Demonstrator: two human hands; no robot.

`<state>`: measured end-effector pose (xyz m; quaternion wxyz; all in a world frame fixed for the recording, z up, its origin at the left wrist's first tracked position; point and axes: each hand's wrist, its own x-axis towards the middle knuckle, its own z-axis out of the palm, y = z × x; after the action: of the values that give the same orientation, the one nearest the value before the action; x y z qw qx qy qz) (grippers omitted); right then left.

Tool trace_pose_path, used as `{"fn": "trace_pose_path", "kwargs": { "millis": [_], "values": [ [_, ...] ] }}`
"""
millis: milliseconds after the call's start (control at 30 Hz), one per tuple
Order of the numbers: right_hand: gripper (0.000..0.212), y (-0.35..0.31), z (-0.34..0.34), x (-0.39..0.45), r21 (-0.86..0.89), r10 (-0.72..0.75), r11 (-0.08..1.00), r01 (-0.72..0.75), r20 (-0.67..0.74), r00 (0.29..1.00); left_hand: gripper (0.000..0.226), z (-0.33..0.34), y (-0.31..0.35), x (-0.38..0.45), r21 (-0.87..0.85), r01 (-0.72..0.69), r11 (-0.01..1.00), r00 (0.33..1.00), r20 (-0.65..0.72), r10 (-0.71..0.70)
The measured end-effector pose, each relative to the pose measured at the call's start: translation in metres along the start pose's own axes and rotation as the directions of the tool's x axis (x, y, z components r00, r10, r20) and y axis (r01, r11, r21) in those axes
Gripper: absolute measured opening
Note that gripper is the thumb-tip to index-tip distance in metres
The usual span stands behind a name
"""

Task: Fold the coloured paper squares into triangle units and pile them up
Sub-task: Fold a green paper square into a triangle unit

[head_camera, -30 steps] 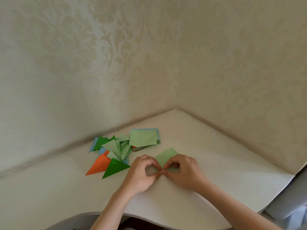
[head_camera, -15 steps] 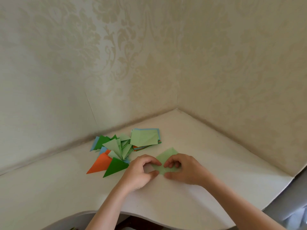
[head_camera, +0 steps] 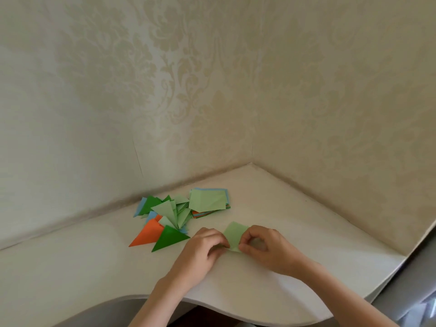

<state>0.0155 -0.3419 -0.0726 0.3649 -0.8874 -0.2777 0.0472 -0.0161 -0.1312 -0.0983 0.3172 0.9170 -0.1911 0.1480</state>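
I am pinching a light green square [head_camera: 236, 234] with both hands' fingers [head_camera: 223, 244], mid-fold; folded triangles [head_camera: 165, 223] are piling at ten o'clock, unfolded stack [head_camera: 208, 200] waiting at twelve

Single head-worn wide-angle view, looking forward and down from close above the near edge of a white corner desk [head_camera: 295, 267], facing into the corner where two papered walls [head_camera: 212, 90] meet, forearms entering from the bottom.
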Motion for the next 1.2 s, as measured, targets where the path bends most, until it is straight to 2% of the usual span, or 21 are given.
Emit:
{"fn": "trace_pose_path", "kwargs": {
  "millis": [100, 233, 467, 633, 833, 933, 1067, 1200],
  "values": [
    [0.013, 0.009, 0.003, -0.005, -0.044, -0.098, 0.994, 0.095, -0.080, 0.992, 0.012, 0.000, 0.004, 0.001, -0.001, 0.008, 1.000, 1.000, 0.001, -0.008],
    [0.022, 0.018, 0.010, -0.013, -0.081, -0.187, 0.981, 0.179, -0.114, 0.976, 0.008, 0.002, 0.006, 0.000, -0.066, 0.059, 0.996, 0.998, 0.004, -0.059],
    [0.025, 0.023, 0.024, -0.012, -0.152, -0.157, 0.981, 0.123, -0.238, 0.958, 0.013, 0.005, 0.006, -0.004, -0.177, 0.195, 0.965, 0.977, -0.048, -0.206],
    [0.028, 0.024, 0.026, -0.008, -0.167, -0.071, 0.986, 0.022, -0.294, 0.953, 0.021, 0.010, 0.004, -0.006, -0.163, 0.260, 0.952, 0.947, -0.150, -0.285],
    [0.025, 0.026, 0.026, -0.006, -0.138, 0.020, 0.988, -0.062, -0.286, 0.958, 0.034, 0.019, 0.004, -0.002, -0.118, 0.291, 0.950, 0.931, -0.195, -0.309],
    [0.026, 0.026, 0.027, -0.004, -0.105, 0.041, 0.992, -0.074, -0.285, 0.958, 0.030, 0.021, 0.002, 0.000, -0.123, 0.308, 0.943, 0.926, -0.186, -0.327],
    [0.039, 0.025, 0.021, 0.000, -0.121, 0.070, 0.988, -0.093, -0.179, 0.981, 0.030, 0.015, -0.007, -0.001, -0.240, 0.279, 0.930, 0.938, -0.137, -0.317],
    [0.050, 0.025, 0.010, 0.004, -0.074, 0.143, 0.986, -0.147, -0.057, 0.988, 0.023, 0.009, -0.009, -0.004, -0.210, 0.251, 0.945, 0.958, -0.085, -0.274]
  ]
}}
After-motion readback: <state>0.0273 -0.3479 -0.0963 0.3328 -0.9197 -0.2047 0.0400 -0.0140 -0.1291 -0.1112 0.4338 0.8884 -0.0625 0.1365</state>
